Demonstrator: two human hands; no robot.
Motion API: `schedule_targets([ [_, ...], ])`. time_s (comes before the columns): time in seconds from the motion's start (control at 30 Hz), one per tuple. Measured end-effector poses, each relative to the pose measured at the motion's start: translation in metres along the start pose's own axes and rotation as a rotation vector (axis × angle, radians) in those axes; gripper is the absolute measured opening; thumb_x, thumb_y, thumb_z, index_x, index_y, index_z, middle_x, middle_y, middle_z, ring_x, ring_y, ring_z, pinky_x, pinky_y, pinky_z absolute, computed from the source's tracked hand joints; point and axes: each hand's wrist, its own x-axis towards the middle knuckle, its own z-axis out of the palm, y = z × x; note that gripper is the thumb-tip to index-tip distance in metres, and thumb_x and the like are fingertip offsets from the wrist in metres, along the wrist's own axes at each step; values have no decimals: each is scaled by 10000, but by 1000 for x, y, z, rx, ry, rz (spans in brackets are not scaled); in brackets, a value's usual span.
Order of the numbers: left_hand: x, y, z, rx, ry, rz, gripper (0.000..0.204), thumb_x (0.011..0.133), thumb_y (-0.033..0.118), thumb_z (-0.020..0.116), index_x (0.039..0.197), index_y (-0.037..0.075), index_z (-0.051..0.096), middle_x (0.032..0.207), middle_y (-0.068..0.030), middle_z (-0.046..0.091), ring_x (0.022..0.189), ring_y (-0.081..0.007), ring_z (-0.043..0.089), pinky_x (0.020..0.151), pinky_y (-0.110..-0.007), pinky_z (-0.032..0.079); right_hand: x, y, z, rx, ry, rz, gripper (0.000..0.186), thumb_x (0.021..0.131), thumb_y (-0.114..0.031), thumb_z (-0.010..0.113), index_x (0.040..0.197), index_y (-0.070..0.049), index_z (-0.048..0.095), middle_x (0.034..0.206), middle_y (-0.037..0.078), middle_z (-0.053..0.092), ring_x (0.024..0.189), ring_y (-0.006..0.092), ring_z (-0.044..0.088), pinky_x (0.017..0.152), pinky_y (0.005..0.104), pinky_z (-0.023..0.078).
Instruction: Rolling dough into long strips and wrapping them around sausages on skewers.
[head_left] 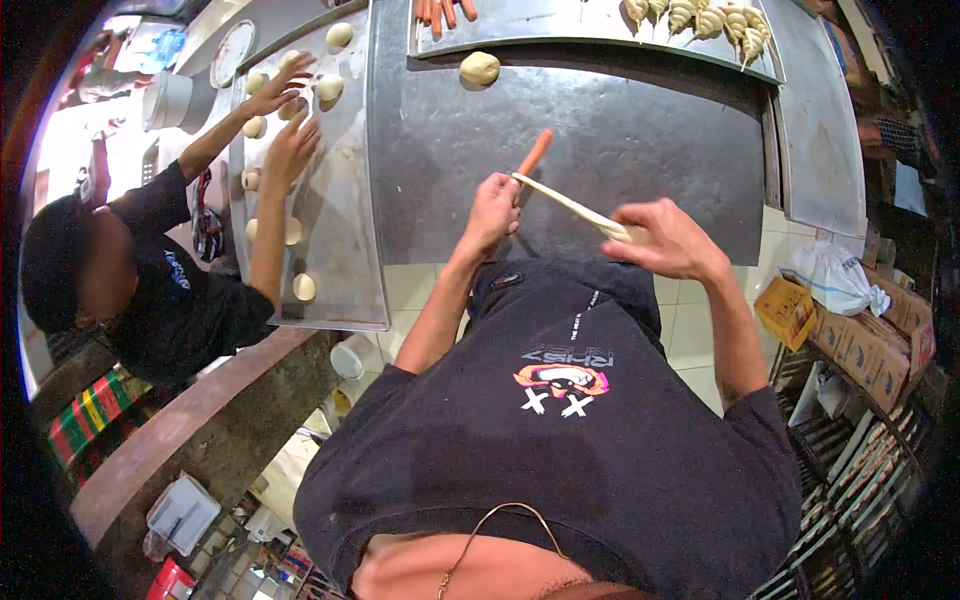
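My left hand (pixel 493 213) is closed around the lower part of an orange-red sausage (pixel 537 152), whose far end sticks up past my fingers. A thin, pale dough strip (pixel 570 203) runs from the sausage at my left fingertips across to my right hand (pixel 662 240). There my fingers are curled round its thicker end, which bulges out at the palm. Both hands are above the near edge of the dark metal worktop (pixel 440 140). Further back on that surface rests a lump of dough (pixel 480 68).
A metal tray (pixel 600 47) along the back holds several bare sausages (pixel 438 14) and several dough-wrapped pieces (pixel 708 22). At left, a co-worker's hands (pixel 290 140) are over dough balls on another tray (pixel 340 240). Cardboard boxes (pixel 860 350) and a white bag (pixel 832 278) are at right.
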Motion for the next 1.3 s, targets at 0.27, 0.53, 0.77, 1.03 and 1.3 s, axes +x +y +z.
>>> schedule_targets([
  [0.27, -82, 29, 66, 972, -589, 200, 212, 964, 187, 555, 949, -19, 606, 764, -145, 637, 703, -266, 605, 669, -402, 472, 20, 22, 1, -64, 144, 65, 328, 936, -295, 603, 856, 17, 661, 647, 211, 590, 588, 319, 602, 561, 418, 449],
  [0.53, -46, 39, 20, 519, -28, 212, 233, 951, 183, 580, 848, -22, 621, 626, -78, 551, 548, -162, 497, 511, -372, 397, -5, 5, -1, 164, -391, 145, 373, 942, -349, 613, 939, 22, 651, 652, 144, 603, 521, 230, 570, 557, 398, 470],
  [0.77, -64, 17, 54, 928, -350, 296, 266, 972, 178, 556, 790, -14, 585, 633, 36, 485, 568, -90, 449, 519, -325, 349, 15, -18, -8, 148, 9, 124, 399, 972, -344, 600, 868, 24, 717, 594, 66, 541, 550, 107, 516, 522, 322, 419],
  [1.03, -78, 60, 49, 438, -434, 114, 189, 977, 109, 509, 837, -9, 554, 641, 34, 488, 603, -136, 449, 564, -329, 375, 8, 33, 8, 231, -121, 84, 353, 967, -334, 606, 929, 3, 705, 657, 54, 611, 612, 107, 528, 572, 320, 443],
  [1.3, -55, 32, 35, 668, 13, 362, 198, 964, 89, 513, 798, -15, 542, 628, -6, 446, 605, -104, 439, 537, -321, 353, -6, -21, 0, 454, 44, 30, 268, 907, -229, 704, 1031, 7, 732, 787, 73, 720, 667, 92, 588, 589, 301, 471],
])
